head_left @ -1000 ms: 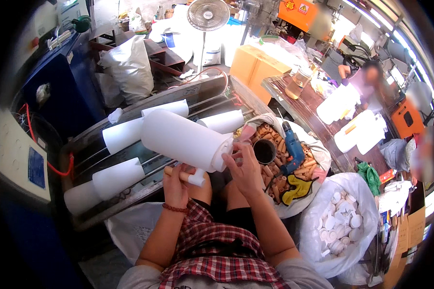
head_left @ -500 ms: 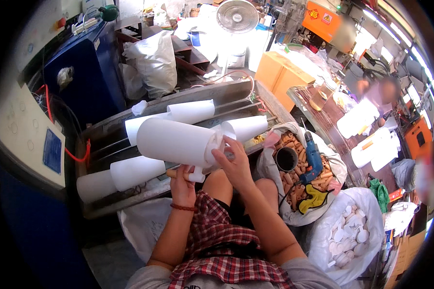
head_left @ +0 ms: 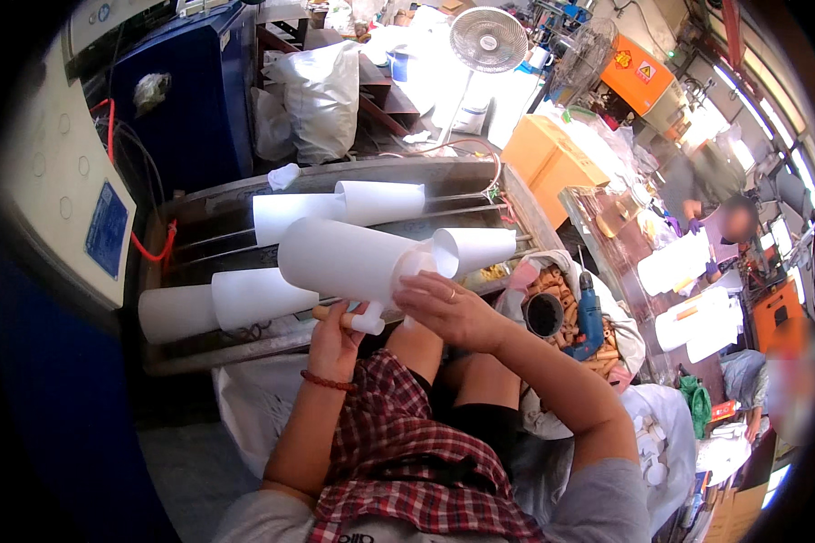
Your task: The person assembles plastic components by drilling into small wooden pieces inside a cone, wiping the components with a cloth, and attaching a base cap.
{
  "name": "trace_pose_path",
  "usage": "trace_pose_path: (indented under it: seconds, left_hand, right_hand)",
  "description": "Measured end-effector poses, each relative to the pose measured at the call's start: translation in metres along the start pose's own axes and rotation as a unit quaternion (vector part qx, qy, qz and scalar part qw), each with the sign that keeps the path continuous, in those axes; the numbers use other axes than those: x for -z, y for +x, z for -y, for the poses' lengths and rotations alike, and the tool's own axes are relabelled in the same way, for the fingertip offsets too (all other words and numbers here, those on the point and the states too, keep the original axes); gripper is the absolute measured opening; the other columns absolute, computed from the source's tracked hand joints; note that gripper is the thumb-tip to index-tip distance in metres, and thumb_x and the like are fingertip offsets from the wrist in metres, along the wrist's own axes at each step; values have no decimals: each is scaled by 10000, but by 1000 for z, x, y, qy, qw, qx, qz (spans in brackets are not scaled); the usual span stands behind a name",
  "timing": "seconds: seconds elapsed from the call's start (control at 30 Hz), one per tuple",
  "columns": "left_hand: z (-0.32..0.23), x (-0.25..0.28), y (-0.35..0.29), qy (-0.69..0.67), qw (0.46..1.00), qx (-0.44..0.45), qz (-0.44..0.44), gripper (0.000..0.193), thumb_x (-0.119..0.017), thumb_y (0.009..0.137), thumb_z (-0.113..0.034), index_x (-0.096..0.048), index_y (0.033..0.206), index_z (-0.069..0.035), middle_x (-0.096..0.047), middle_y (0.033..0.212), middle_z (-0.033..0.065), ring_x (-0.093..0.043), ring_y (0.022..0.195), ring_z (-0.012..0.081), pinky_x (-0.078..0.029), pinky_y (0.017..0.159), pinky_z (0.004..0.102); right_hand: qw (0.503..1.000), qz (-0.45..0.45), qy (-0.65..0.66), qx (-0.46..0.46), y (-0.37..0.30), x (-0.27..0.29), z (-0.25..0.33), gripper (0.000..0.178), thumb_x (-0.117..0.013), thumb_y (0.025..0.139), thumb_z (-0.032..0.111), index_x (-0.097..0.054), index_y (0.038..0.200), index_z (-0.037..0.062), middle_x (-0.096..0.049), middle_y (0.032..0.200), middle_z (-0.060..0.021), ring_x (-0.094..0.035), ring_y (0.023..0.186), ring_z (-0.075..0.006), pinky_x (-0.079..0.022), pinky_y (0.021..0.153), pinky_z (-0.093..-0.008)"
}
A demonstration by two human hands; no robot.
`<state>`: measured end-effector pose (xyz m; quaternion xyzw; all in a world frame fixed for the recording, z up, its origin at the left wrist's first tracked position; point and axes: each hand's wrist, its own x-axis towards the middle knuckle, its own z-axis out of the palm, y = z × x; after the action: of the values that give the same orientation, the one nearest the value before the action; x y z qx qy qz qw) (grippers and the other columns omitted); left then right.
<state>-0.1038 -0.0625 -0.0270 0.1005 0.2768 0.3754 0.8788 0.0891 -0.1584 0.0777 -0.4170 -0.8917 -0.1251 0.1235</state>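
A large white cylinder (head_left: 340, 264) lies tilted across the air above my lap. From its underside sticks a short white stub (head_left: 369, 319) with a brown wooden handle (head_left: 321, 312) in it. My left hand (head_left: 331, 342) is closed around this handle. My right hand (head_left: 442, 306) grips the cylinder's right end, its fingers bent over a white round piece (head_left: 415, 264) there. The palm and the inside of that end are hidden. Behind it, more white cylinders (head_left: 382, 202) (head_left: 264, 299) (head_left: 480, 250) rest on metal rods in a long trough (head_left: 335, 170).
To my right, a sack of brown wooden handles (head_left: 552, 279) holds a blue drill (head_left: 589, 321) and a dark round cup (head_left: 543, 315). Beside it stands a bag of white pieces (head_left: 666, 425). A blue cabinet (head_left: 186, 118) is at left; a person (head_left: 729, 226) works at the dark table (head_left: 607, 244).
My right hand has turned from pinching at the cylinder's end to lying across it, elbow swung outward. My left hand still holds the handle. The whole view has shifted slightly.
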Motion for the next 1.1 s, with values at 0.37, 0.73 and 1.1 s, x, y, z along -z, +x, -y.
trace_pose_path:
  seconds: [0.37,0.73,1.1]
  left_hand:
    - [2,1,-6,-26,998,-37,42,162,-534,942,-109,-555,1052,9,-612,1033,77,-624,978,179,-550,824,275]
    - [4,-3,-9,32,999,-39,1,213,-557,935,-150,-542,1077,8,-655,983,115,-655,926,191,-562,725,294]
    - [9,3,2,6,998,-64,26,234,-548,937,-132,-516,1124,4,-625,1051,100,-643,972,204,-566,750,322]
  right_hand:
    - [914,-41,-7,-404,30,35,36,783,-691,776,451,-404,1340,-10,-503,1279,-205,-549,1133,-328,-502,833,-406]
    - [938,-4,-49,-342,14,9,34,811,-722,764,379,-335,1407,71,-530,1204,-200,-607,1001,-350,-517,797,-415]
    - [812,13,340,-475,12,22,51,973,-711,811,228,-29,1477,36,-562,1213,-182,-657,814,-240,-531,713,-321]
